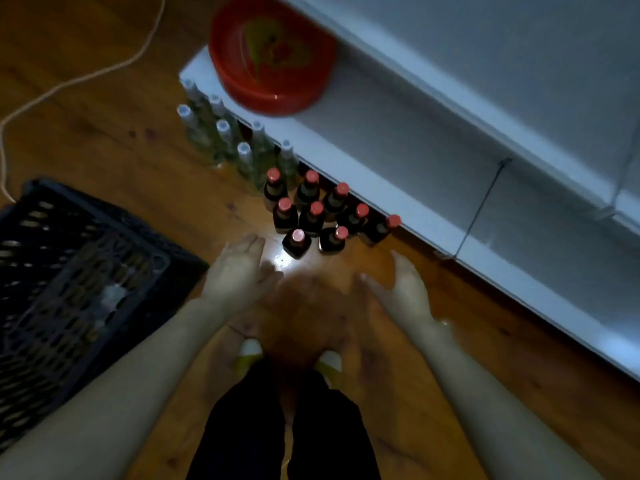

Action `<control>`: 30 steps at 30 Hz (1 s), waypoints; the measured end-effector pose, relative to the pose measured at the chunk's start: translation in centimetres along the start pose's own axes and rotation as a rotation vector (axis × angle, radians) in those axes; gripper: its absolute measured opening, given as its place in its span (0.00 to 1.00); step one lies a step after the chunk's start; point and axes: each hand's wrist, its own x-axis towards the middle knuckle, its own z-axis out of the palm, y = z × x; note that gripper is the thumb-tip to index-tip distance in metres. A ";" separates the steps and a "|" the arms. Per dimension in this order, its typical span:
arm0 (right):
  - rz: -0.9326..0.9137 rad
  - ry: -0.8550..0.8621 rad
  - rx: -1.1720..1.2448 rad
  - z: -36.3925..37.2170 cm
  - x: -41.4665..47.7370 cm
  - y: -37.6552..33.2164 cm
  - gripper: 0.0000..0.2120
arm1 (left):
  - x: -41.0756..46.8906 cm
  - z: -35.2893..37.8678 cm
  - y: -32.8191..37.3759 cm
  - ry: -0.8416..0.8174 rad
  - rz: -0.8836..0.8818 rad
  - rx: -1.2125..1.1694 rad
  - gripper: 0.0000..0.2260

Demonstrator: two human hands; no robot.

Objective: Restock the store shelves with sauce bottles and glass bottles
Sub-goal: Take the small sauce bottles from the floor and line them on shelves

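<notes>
Several dark sauce bottles [313, 216] with red caps stand upright on the wooden floor beside the white bottom shelf [398, 140]. Behind them, further left, stand several clear glass bottles [225, 140] with white caps. My left hand [239, 268] is stretched out just left of the nearest sauce bottle, fingers straight and holding nothing. On the other side my right hand [401, 289] hovers below and right of the group, fingers spread, also empty. Neither hand touches a bottle.
A black plastic crate [79, 271] sits on the floor at the left. A red plastic basin [273, 57] stands on the shelf's left end. A pale cord [86, 76] runs across the floor at upper left. My legs and feet [287, 410] are at the bottom centre.
</notes>
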 end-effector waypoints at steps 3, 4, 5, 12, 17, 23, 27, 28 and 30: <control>-0.001 0.035 0.033 5.9 4.0 3.2 0.36 | 4.0 6.0 -2.4 0.040 -0.002 -0.017 0.31; 0.012 0.041 0.048 7.8 5.5 4.2 0.37 | 5.4 8.1 -3.2 0.041 -0.004 -0.046 0.31; 0.016 0.050 0.061 9.7 6.8 5.1 0.38 | 6.7 9.9 -4.0 0.025 -0.010 -0.056 0.33; -0.063 0.173 0.148 20.2 15.6 10.7 0.41 | 14.9 20.6 -7.4 0.088 0.060 -0.135 0.43; -0.120 0.252 0.244 24.3 19.8 12.3 0.47 | 18.4 24.9 -8.4 0.180 0.109 -0.268 0.47; -0.151 0.349 0.359 26.4 21.8 11.9 0.48 | 20.5 27.5 -7.5 0.316 0.124 -0.445 0.48; -0.134 0.402 0.391 26.9 22.5 11.5 0.47 | 21.2 28.2 -7.0 0.357 0.090 -0.533 0.45; -0.133 0.410 0.396 27.0 22.6 11.5 0.46 | 21.3 28.3 -7.0 0.369 0.085 -0.556 0.44; -0.135 0.431 0.414 27.2 23.0 11.6 0.44 | 21.5 28.4 -7.0 0.396 0.090 -0.583 0.41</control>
